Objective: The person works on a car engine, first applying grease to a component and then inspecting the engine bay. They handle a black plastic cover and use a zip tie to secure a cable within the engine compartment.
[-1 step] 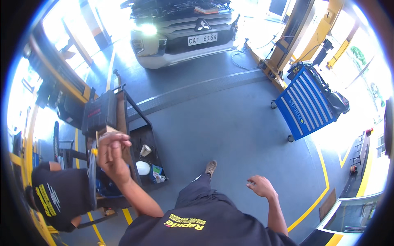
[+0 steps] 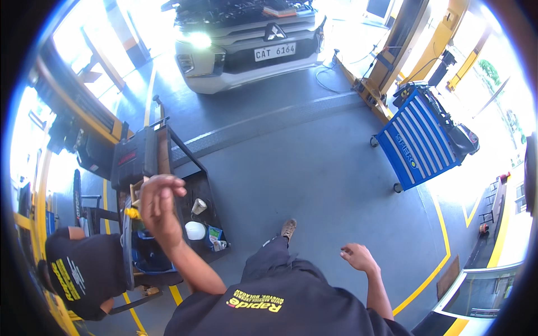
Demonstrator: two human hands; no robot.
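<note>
My left hand (image 2: 162, 207) is raised at the left, fingers apart and slightly bent, over the edge of a black tool cart. On it are a dark hard case (image 2: 134, 159), a yellow cap (image 2: 132, 213), a silver can (image 2: 199, 206), a white round object (image 2: 195, 230) and a blue packet (image 2: 214, 238). My right hand (image 2: 360, 257) hangs at the lower right above the grey floor (image 2: 314, 185), fingers loosely bent and empty. My shoe (image 2: 288, 228) shows between the hands.
A co-worker in black (image 2: 84, 269) bends at the lower left. Ahead stands a car (image 2: 235, 70) with raised hood and lit lamp, beside yellow lift posts (image 2: 409, 33) and a hose (image 2: 330, 87). A blue drawer chest (image 2: 414, 140) is at the right, near a glass-topped fixture (image 2: 476, 297).
My left hand has shifted slightly to the right over the cart, and my right hand a little to the right and down. The co-worker has shifted slightly.
</note>
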